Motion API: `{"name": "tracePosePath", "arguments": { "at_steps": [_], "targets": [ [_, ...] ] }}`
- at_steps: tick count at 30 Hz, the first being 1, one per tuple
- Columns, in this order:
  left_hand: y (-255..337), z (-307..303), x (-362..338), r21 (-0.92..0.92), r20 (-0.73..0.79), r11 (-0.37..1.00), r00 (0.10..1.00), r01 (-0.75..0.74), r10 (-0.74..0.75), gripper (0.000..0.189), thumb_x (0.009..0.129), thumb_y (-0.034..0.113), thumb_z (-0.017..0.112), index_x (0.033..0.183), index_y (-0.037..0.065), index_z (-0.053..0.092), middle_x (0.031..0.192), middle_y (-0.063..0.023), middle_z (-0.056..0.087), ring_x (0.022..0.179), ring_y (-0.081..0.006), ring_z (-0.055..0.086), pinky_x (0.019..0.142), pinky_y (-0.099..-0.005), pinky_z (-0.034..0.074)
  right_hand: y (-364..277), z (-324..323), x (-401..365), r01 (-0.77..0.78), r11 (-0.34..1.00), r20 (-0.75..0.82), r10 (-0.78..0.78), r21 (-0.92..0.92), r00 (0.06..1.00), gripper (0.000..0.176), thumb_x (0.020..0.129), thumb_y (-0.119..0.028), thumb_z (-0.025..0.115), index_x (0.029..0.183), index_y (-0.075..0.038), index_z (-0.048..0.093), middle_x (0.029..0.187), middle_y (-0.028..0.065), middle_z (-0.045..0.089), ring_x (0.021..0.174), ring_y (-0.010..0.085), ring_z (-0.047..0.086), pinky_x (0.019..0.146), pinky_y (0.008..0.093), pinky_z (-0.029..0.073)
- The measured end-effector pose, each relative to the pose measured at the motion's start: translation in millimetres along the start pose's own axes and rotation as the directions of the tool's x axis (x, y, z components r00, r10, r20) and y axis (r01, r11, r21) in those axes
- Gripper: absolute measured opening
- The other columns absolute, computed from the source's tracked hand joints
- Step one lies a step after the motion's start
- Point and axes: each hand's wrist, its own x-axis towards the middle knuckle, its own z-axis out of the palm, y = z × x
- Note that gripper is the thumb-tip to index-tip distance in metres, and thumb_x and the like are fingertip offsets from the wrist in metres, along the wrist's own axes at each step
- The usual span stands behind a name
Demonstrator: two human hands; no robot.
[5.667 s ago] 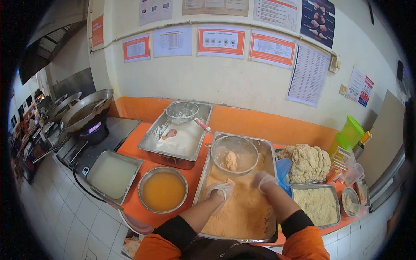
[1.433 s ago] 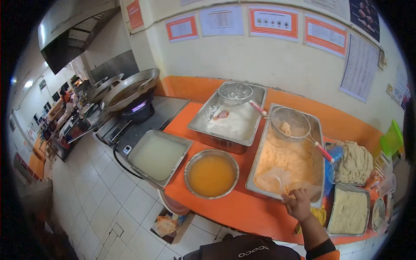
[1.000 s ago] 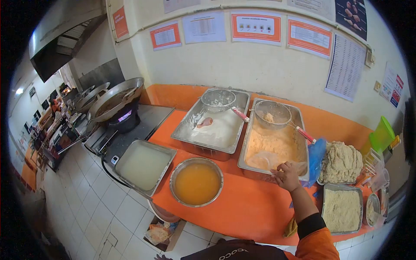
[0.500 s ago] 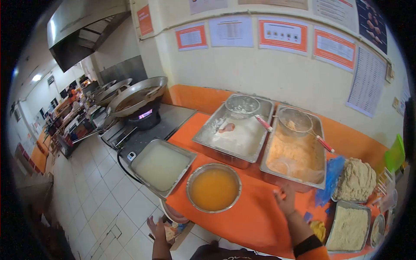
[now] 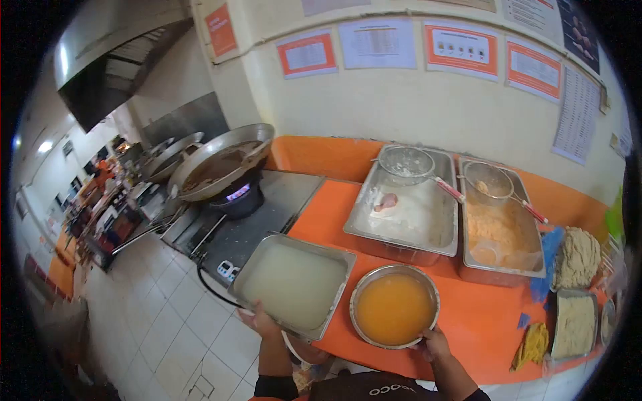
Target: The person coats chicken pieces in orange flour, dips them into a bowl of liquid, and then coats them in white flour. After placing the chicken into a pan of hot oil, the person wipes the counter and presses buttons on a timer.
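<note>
Fingers of the left hand (image 5: 257,322) meet the tray (image 5: 309,245) corner, right hand (image 5: 435,344) the bowl (image 5: 354,309) rim; grip unclear; orange desk (image 5: 481,321), tiled floor (image 5: 167,321).

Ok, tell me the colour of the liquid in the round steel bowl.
The liquid is opaque orange; the head view shows it best.

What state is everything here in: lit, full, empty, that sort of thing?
Burner, lit.
Wok, sitting over the flame.
Tray, full of pale liquid; left hand at its near edge.
Bowl, full of orange liquid; right hand at its near rim.
</note>
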Motion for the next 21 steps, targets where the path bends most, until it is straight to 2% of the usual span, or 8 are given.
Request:
{"name": "tracePosePath", "arguments": {
  "at_steps": [2,4,5,7,11,14,17,21],
  "targets": [
    [28.3,19.5,-7.1,0.002,-0.041,0.999,0.998,-0.04,0.04,0.057,0.078,0.014,0.054,0.122,0.003,0.019,0.113,-0.0149,0.037,0.101,-0.0245,0.041,0.08,-0.0401,0.038,23.9,-18.6,9.0,0.04,0.989,-0.105,-0.055,-0.144,0.993,0.036,0.073,-0.003,0.043,0.108,-0.006,0.036,0.087,0.0094,0.052,0.064,0.02,0.057,0.053,0.0307,0.052],
    [64.1,47.9,-12.7,0.659,0.348,0.287,0.62,-0.695,0.703,0.048,0.08,0.011,0.049,0.12,0.002,0.024,0.113,-0.0144,0.036,0.103,-0.0254,0.039,0.084,-0.0402,0.035,43.7,-27.3,9.9,0.028,0.992,-0.196,-0.052,-0.124,0.979,0.034,0.072,-0.003,0.043,0.106,-0.006,0.037,0.085,0.0091,0.053,0.063,0.0198,0.057,0.052,0.0314,0.052],
    [61.0,61.7,-13.4,0.642,0.366,0.303,0.629,-0.704,0.686,0.048,0.08,0.011,0.049,0.12,0.002,0.024,0.113,-0.0144,0.036,0.103,-0.0254,0.039,0.084,-0.0402,0.035,58.1,-34.5,14.0,0.136,0.964,-0.172,-0.178,-0.229,0.969,0.033,0.072,-0.002,0.042,0.105,-0.005,0.039,0.083,0.0085,0.053,0.062,0.0193,0.057,0.05,0.0311,0.052],
    [54.8,88.6,-23.9,0.141,0.741,0.919,0.655,-0.369,0.149,0.049,0.079,0.015,0.051,0.12,0.002,0.026,0.119,-0.016,0.031,0.11,-0.0283,0.032,0.091,-0.0425,0.027,61.1,-40.3,4.5,0.239,0.91,-0.152,-0.304,-0.34,0.94,0.031,0.072,-0.001,0.042,0.103,-0.005,0.04,0.082,0.008,0.053,0.062,0.0187,0.057,0.048,0.0308,0.052],
    [49.7,131.6,-82.1,0.142,0.987,0.424,0.158,-0.894,0.001,0.064,0.072,0.037,0.054,0.118,0.0,0.032,0.128,-0.0201,0.019,0.119,-0.0399,0.013,0.092,-0.0553,0.014,38.6,-35.2,-21.9,0.067,0.986,-0.313,-0.113,-0.155,0.943,0.032,0.072,-0.001,0.042,0.104,-0.004,0.041,0.081,0.0083,0.053,0.064,0.0205,0.057,0.05,0.0341,0.053],
    [54.8,127.1,-104.8,0.119,0.953,0.165,0.066,-0.979,-0.295,0.071,0.069,0.04,0.055,0.121,0.0,0.028,0.13,-0.0211,0.015,0.119,-0.0431,0.009,0.091,-0.0591,0.009,52.9,-68.3,-27.9,0.174,0.932,-0.296,-0.272,-0.318,0.915,0.033,0.071,0.0,0.041,0.105,-0.004,0.04,0.082,0.0092,0.053,0.067,0.0221,0.057,0.053,0.037,0.053],
    [62.5,106.0,-107.1,0.217,0.897,0.152,0.136,-0.964,-0.42,0.073,0.068,0.038,0.056,0.123,0.0,0.025,0.131,-0.022,0.012,0.119,-0.043,0.009,0.091,-0.0589,0.008,8.7,-50.3,-55.0,0.121,0.991,-0.398,-0.137,-0.064,0.907,0.037,0.069,0.001,0.04,0.105,-0.004,0.039,0.085,0.0111,0.052,0.072,0.0239,0.056,0.055,0.0384,0.052],
    [67.0,59.2,-79.5,0.361,0.921,0.199,0.315,-0.911,-0.228,0.075,0.067,0.036,0.057,0.123,0.0,0.023,0.131,-0.0228,0.011,0.12,-0.043,0.009,0.091,-0.0592,0.007,-14.8,-68.3,-80.8,0.121,0.985,-0.453,-0.051,0.125,0.89,0.04,0.067,0.0,0.043,0.107,-0.002,0.04,0.092,0.0133,0.051,0.078,0.0262,0.055,0.061,0.0378,0.049]
  ]
}}
